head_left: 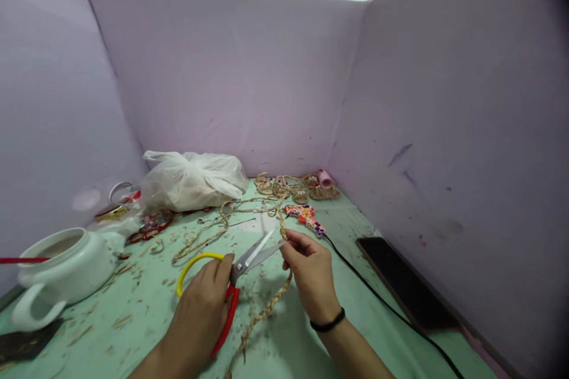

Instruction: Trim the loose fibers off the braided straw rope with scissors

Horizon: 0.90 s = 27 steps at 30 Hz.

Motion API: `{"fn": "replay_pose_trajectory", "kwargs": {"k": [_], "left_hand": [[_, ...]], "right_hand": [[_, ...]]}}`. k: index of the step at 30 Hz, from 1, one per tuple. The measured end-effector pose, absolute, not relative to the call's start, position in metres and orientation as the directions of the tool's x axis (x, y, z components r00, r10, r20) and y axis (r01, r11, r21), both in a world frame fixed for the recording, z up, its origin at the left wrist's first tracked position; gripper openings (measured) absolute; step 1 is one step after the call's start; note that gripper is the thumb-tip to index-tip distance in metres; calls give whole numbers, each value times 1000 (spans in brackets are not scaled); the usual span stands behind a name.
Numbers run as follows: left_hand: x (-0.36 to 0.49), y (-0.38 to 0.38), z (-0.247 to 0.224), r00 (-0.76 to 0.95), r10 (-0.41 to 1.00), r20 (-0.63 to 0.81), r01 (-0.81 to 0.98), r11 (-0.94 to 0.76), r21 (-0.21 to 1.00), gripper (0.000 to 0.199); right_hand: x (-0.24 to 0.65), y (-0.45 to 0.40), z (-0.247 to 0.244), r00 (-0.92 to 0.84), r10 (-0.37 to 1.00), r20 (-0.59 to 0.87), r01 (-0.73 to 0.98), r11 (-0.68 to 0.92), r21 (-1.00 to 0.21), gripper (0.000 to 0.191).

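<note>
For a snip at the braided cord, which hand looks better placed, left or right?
Probably the left hand: it holds the scissors, their blades open and pointing toward the braided cord, which the right hand pinches in its fingers.

Small craft workspace: pale green surface point(146, 308) strewn with straw-coloured scraps, multicoloured patterned glue gun point(306, 217) and small woven straw pieces point(280, 188) stood within lilac partition walls point(231, 71).

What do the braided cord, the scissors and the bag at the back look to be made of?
Braided cord: probably dried straw or similar plant fibre, matte; tan, flat-looking plaited strands.
Scissors: metal blades, grey with a bright sheen; handles likely plastic, judging by their smooth yellow and red colour.
Bag: thin plastic film, likely; whitish, translucent, crinkled.
</note>
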<state>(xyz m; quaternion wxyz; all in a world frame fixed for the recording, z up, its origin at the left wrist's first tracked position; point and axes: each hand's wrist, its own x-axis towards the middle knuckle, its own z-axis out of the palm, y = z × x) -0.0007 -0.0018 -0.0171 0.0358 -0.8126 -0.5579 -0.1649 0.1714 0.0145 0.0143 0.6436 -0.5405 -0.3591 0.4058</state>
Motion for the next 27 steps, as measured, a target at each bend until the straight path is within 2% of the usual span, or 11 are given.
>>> {"fn": "replay_pose_trajectory", "kwargs": {"k": [6, 14, 19, 24, 27], "left_hand": [[-2, -1, -22, 295, 917, 268, 942, -326, 78, 48], [-5, 3, -29, 349, 821, 452, 923, -384, -14, 43], [-6, 3, -29, 383, 775, 503, 911, -407, -67, 43], [-8, 3, -31, 370, 792, 485, 906, -423, 0, 42], [-6, 1, -27, 340, 829, 445, 897, -428, 112, 38]], "right_hand": [[168, 11, 15, 391, 920, 39, -88, 79, -993, 27], [168, 10, 17, 377, 924, 56, -46, 79, -996, 28], [167, 10, 18, 377, 925, 50, -43, 71, -997, 28], [167, 9, 17, 375, 926, 48, -39, 67, -997, 29], [167, 8, 16, 371, 927, 55, -30, 71, -997, 28]]}}
